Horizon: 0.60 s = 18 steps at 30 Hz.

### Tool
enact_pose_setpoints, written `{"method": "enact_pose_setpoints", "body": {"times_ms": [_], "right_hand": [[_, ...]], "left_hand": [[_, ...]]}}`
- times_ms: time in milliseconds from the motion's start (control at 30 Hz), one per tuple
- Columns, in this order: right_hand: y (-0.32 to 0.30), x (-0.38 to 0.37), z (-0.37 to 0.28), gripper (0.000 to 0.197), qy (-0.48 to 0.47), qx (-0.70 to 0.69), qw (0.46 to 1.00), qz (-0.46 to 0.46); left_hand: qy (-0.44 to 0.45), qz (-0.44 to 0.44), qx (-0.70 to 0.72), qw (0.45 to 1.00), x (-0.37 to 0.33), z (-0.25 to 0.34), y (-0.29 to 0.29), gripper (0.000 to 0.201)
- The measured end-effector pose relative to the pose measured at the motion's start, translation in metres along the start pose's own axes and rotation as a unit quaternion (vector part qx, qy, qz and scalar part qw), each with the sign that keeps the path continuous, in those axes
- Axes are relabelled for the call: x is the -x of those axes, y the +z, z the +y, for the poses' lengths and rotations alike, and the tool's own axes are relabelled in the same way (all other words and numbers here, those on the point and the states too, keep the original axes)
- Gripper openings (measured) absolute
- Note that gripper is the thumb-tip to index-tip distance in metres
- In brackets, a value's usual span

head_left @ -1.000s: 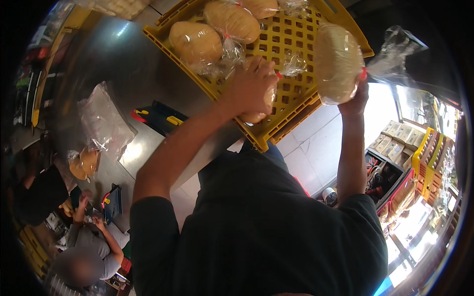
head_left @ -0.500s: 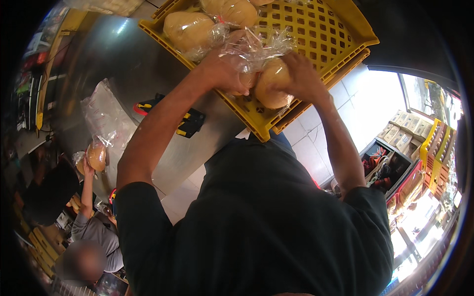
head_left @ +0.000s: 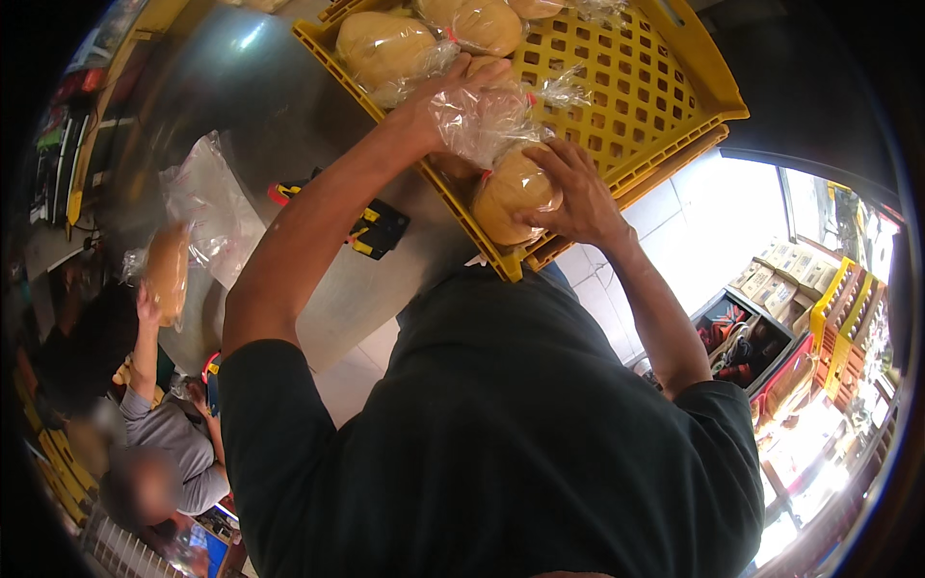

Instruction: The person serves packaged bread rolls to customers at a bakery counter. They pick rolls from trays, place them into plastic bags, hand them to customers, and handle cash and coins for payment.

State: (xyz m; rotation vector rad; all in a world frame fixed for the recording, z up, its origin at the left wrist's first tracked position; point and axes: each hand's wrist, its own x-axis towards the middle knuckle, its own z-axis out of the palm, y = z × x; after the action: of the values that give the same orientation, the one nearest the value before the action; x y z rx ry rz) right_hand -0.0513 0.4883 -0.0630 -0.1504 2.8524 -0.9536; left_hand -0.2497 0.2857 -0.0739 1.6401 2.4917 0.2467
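Note:
A yellow plastic crate [head_left: 665, 106] with a lattice bottom holds several round bread loaves in clear bags. My right hand [head_left: 578, 197] is closed around the side of one bagged bread loaf [head_left: 509, 200] in the crate's near corner. A red tie shows at the neck of that bag. My left hand [head_left: 424, 118] reaches over the crate's left edge, among the loaves. Crumpled clear plastic [head_left: 487, 120] hides most of its fingers, so its grip is unclear. Another bagged loaf [head_left: 385, 46] lies just beyond it.
The crate stands over a metal table [head_left: 289, 116]. On it lie a clear plastic bag [head_left: 214, 207] and a black-and-yellow tool [head_left: 378, 229]. At left a co-worker's hand [head_left: 149, 306] lifts a bagged long loaf [head_left: 169, 275]. A dark bin [head_left: 747, 337] and stacked crates [head_left: 848, 318] stand at right.
My left hand has shifted up and away from the near loaf. That loaf now sits lower left, its tied neck showing, with my right hand still on it. The co-worker's bread has turned upright.

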Motion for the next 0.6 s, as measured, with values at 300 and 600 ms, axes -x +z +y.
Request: {"method": "enact_pose_setpoints", "body": {"times_ms": [300, 600], "right_hand": [[-0.002, -0.013, -0.012, 0.086, 0.009, 0.055, 0.998, -0.001], [-0.001, -0.024, -0.017, 0.086, 0.035, 0.033, 0.999, -0.005]], "left_hand": [[-0.134, 0.154, 0.139, 0.969, 0.082, 0.016, -0.077, 0.06], [-0.219, 0.223, 0.246, 0.917, 0.132, 0.071, -0.042, 0.048]]}}
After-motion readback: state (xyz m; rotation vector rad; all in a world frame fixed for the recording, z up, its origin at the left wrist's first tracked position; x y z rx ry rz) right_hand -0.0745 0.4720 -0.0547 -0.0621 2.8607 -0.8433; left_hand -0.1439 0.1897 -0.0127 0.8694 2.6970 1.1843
